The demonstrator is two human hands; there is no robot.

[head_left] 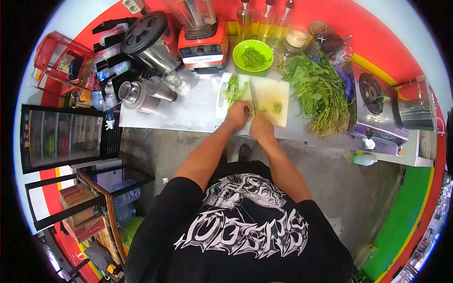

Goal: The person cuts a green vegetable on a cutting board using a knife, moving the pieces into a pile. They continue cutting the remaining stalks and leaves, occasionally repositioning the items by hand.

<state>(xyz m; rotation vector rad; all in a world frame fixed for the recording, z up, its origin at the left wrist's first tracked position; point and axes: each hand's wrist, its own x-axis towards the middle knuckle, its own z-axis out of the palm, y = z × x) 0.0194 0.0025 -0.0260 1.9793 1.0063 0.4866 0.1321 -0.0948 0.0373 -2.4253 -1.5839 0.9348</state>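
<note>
A white cutting board (285, 87) lies on the steel counter, close to its front edge. My right hand (262, 127) is closed around the handle of a knife (253, 96), whose blade points away from me across the board. Left of the blade, my left hand (239, 114) has its fingers curled over the near end of some leafy greens (233, 89). The fingertips sit right beside the knife, and the gripped stems are mostly hidden. Finely chopped greens (277, 107) lie on the board's right half. Behind it, a lime-green bowl (237, 46) contains more chopped greens (255, 57).
A large bunch of leafy greens (321, 94) with roots lies right of the board, beside a gas stove (373, 94) and a metal pot (415, 113). A red blender (203, 47), bottles (265, 21) and metal cups (160, 88) stand along the back and left.
</note>
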